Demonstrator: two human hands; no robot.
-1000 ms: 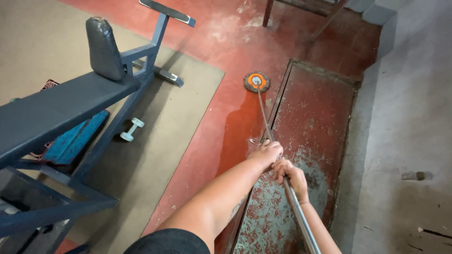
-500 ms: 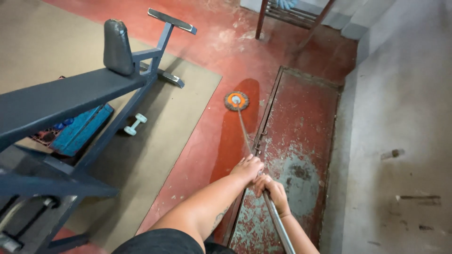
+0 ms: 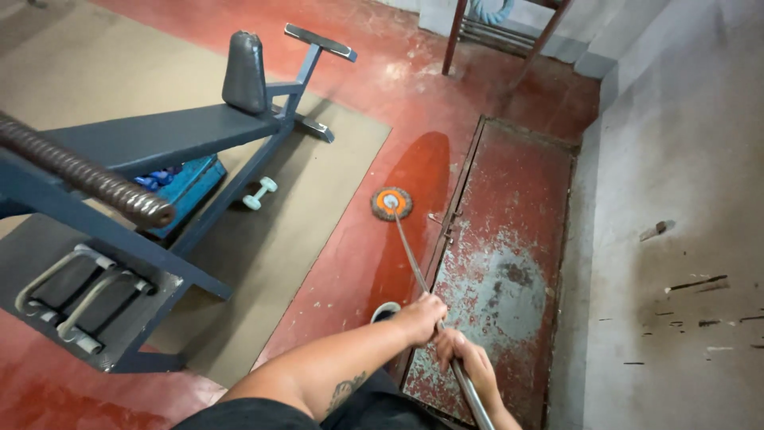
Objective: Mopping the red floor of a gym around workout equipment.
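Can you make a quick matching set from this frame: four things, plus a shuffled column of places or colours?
Things:
1. mop head
2. small dumbbell
3. metal floor hatch
4. blue crate

Places or colours:
A. under the bench
B. orange ring, on the wet red floor
C. pale, on the tan mat
D. worn red paint, beside the grey wall

Pairs: 1-B, 2-C, 3-D, 4-A

Both hands, left hand and right hand, grip the mop pole.
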